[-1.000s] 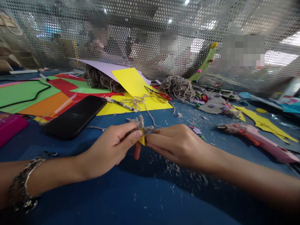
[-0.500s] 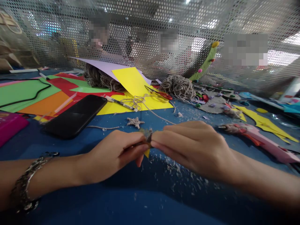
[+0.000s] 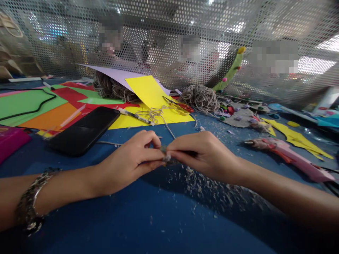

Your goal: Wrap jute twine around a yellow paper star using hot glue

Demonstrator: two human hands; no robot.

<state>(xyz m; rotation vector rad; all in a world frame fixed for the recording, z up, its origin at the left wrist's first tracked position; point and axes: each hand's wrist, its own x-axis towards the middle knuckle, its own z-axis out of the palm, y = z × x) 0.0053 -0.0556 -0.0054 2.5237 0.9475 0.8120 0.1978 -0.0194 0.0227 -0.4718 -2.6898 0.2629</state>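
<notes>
My left hand (image 3: 132, 160) and my right hand (image 3: 202, 153) meet over the blue table (image 3: 148, 218), fingertips pinched together on a small twine-wrapped piece (image 3: 166, 158). Only a grey bit of it shows between the fingers. A thin strand of twine (image 3: 169, 129) runs from the hands back toward the yellow paper (image 3: 150, 95). A bracelet sits on my left wrist (image 3: 29, 208). Twine scraps (image 3: 212, 190) litter the table under my right hand.
A black phone (image 3: 84, 129) lies left of the hands. Coloured paper sheets (image 3: 37, 106), a pen (image 3: 136, 117), scissors (image 3: 180, 105) and twine bundles (image 3: 201, 98) lie behind. A pink glue gun (image 3: 286, 155) rests at right. A perforated metal screen (image 3: 169, 42) closes the back.
Both hands have drawn together and moved slightly up and away. The yellow tip of the piece no longer shows, and the small twine star on the table is now hidden behind my hands.
</notes>
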